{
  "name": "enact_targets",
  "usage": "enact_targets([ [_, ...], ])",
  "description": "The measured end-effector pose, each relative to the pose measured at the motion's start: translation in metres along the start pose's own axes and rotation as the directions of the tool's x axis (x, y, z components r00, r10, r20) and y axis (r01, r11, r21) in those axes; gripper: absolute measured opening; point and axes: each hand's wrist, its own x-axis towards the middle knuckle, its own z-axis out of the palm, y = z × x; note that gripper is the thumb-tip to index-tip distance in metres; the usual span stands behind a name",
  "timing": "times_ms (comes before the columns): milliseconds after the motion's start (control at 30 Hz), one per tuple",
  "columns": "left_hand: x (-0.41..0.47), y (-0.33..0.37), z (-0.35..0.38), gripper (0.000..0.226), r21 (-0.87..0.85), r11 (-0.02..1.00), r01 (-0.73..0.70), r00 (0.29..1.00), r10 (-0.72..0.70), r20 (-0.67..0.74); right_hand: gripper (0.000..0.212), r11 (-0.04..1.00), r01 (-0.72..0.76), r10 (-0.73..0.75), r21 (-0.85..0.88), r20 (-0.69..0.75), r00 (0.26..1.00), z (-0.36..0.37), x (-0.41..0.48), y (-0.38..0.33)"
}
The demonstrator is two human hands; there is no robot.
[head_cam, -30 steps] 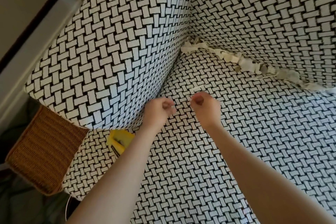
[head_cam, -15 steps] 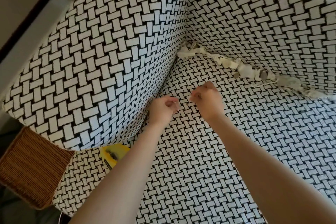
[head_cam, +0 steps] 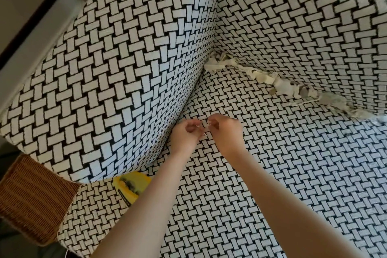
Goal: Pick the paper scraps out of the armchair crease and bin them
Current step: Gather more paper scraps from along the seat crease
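Note:
Pale torn paper scraps (head_cam: 281, 87) lie in a line along the crease between the seat (head_cam: 303, 174) and the backrest (head_cam: 303, 27) of the black-and-white woven-pattern armchair, from the left corner out to the right. My left hand (head_cam: 187, 135) and my right hand (head_cam: 227, 134) hover close together over the seat, near the armrest (head_cam: 125, 69) and short of the crease. Both have their fingers curled in. A small pale scrap (head_cam: 208, 125) seems pinched at my right fingertips; against the pattern it is hard to make out.
A brown wicker basket (head_cam: 31, 201) stands on the floor at the lower left, beside the armrest. A yellow packet (head_cam: 132, 182) is tucked at the front of the seat under the armrest. A wall with dark trim runs along the upper left.
Both hands have drifted a little further over the seat toward the crease and closer together. The camera view has shifted, so the basket sits lower left.

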Motion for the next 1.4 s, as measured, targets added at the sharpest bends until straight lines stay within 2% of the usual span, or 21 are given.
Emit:
enact_targets([
  [67,-0.001,0.003,0.001,0.014,-0.150,0.985,0.083,0.996,-0.084,0.004,0.022,0.976,-0.148,0.154,0.162,-0.022,0.988,-0.010,0.004,0.001],
  [133,-0.002,0.010,0.003,0.017,-0.337,0.920,0.200,0.979,-0.197,0.044,0.023,0.867,-0.286,0.314,0.409,-0.002,0.949,-0.025,0.007,0.003],
  [200,-0.001,0.020,0.007,0.021,-0.491,0.819,0.297,0.955,-0.265,0.135,0.022,0.758,-0.311,0.318,0.573,0.092,0.944,-0.041,0.007,0.001],
  [233,-0.001,0.026,0.010,0.021,-0.538,0.775,0.332,0.943,-0.280,0.180,0.021,0.761,-0.289,0.260,0.581,0.135,0.956,-0.046,0.005,-0.003],
  [333,-0.003,0.040,0.020,0.021,-0.648,0.661,0.379,0.925,-0.282,0.253,0.019,0.922,-0.077,0.013,0.379,0.168,0.986,-0.048,0.001,-0.016],
  [433,-0.001,0.050,0.025,0.027,-0.667,0.640,0.382,0.923,-0.296,0.244,0.025,0.973,0.085,-0.126,0.215,0.185,0.975,-0.048,0.007,-0.021],
  [500,0.004,0.051,0.027,0.027,-0.651,0.644,0.402,0.914,-0.322,0.246,0.027,0.967,0.053,-0.084,0.250,0.114,0.990,-0.050,0.013,-0.023],
  [567,0.010,0.051,0.027,0.028,-0.633,0.635,0.443,0.895,-0.360,0.264,0.023,0.960,0.004,0.006,0.281,-0.035,0.999,-0.051,0.020,-0.021],
  [633,0.015,0.048,0.025,0.029,-0.638,0.600,0.482,0.872,-0.395,0.288,0.019,0.982,0.000,0.024,0.188,-0.129,0.991,-0.047,0.032,-0.018],
  [700,0.019,0.045,0.022,0.030,-0.633,0.589,0.502,0.860,-0.417,0.294,0.019,0.999,0.000,0.003,0.038,-0.069,0.998,-0.039,0.042,-0.015],
  [800,0.022,0.041,0.014,0.031,-0.609,0.608,0.510,0.854,-0.440,0.276,0.023,0.995,0.029,-0.024,-0.100,0.058,0.998,-0.024,0.053,-0.012],
  [933,0.023,0.037,0.004,0.029,-0.617,0.619,0.486,0.867,-0.433,0.248,0.017,0.964,0.075,-0.053,-0.256,0.091,0.994,-0.014,0.051,-0.004],
  [1033,0.026,0.034,-0.001,0.027,-0.662,0.580,0.475,0.873,-0.406,0.270,0.016,0.974,0.070,-0.044,-0.217,0.123,0.991,-0.015,0.051,0.004],
  [1133,0.027,0.030,0.000,0.026,-0.672,0.576,0.465,0.880,-0.385,0.279,0.015,1.000,-0.005,0.004,0.010,0.089,0.996,-0.029,0.047,0.010],
  [1233,0.027,0.028,0.003,0.030,-0.667,0.585,0.461,0.880,-0.401,0.255,0.011,0.987,-0.072,0.065,0.145,0.051,0.997,-0.040,0.028,0.016],
  [1300,0.027,0.026,0.007,0.030,-0.657,0.591,0.468,0.873,-0.423,0.242,0.009,0.981,-0.077,0.068,0.177,0.058,0.996,-0.037,0.013,0.021],
  [1400,0.026,0.025,0.011,0.032,-0.632,0.618,0.467,0.878,-0.410,0.247,0.010,0.994,-0.005,-0.006,0.106,0.101,0.995,-0.027,-0.003,0.028],
])
